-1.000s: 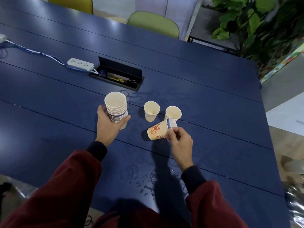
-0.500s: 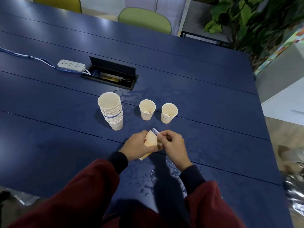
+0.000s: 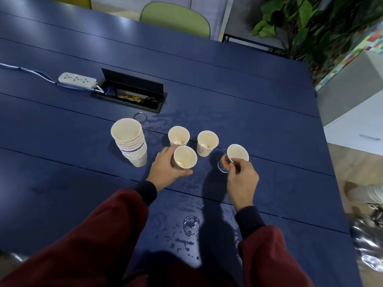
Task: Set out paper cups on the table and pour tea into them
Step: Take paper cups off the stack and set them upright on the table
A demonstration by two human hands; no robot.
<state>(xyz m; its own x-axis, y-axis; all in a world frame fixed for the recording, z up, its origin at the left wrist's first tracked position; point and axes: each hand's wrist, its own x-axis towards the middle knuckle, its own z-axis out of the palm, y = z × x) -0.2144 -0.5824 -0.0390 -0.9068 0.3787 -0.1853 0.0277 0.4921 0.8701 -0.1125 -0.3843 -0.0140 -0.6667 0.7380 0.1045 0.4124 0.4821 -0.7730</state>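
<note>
Now, your left hand [image 3: 167,171] is curled round the wall of a plain cup [image 3: 185,157], thumb on the near side, with the cup's mouth facing up. Your right hand [image 3: 242,179] pinches a printed cup [image 3: 236,157] near its rim, fingers closed on the orange and blue pattern. This cup leans a little toward you. Whether either cup's base touches the bench [image 3: 62,183] cannot be told from here.

Just behind the plain cup stands the left standing cup [image 3: 178,136], and beside that, apart from it, the right standing cup [image 3: 207,142]; both are upright, each with something pale at the bottom (too small to make out). The stack of cups [image 3: 130,146] sits to the left of your left hand, nested and upright.

Wet patches [image 3: 190,224] glisten on the bench between your sleeves. Farther back lie a white power strip [image 3: 77,80] and an open cable box [image 3: 132,92]; a green chair [image 3: 176,17] and a leafy plant [image 3: 310,23] are beyond the far edge.
</note>
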